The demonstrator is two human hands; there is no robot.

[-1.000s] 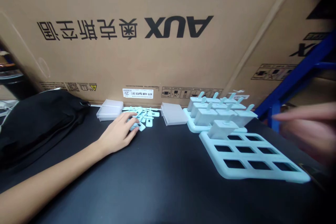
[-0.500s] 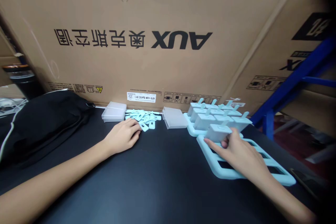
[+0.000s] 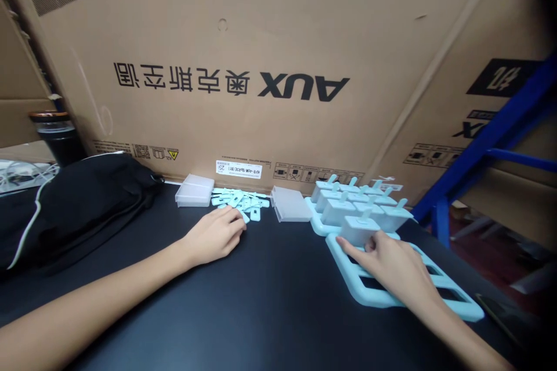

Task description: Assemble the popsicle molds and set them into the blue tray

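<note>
Two hands point(image 3: 217, 236) point(image 3: 398, 261), flat plastic sticks point(image 3: 255, 214), boxy mold point(image 3: 357, 232)

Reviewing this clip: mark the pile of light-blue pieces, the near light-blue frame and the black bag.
Pile of light-blue pieces point(image 3: 244, 203): head view, middle of the pile.
Near light-blue frame point(image 3: 378, 298): head view, front rim.
Black bag point(image 3: 100, 200): head view, middle of the fabric.

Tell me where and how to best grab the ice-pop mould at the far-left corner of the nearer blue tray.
I'd grip the mould by the narrow ends of its body, coming from the near side, where the right hand is. It stands upright with its broad face this way, and other moulds crowd behind. Its stick also juts up, but might pull free.
</note>
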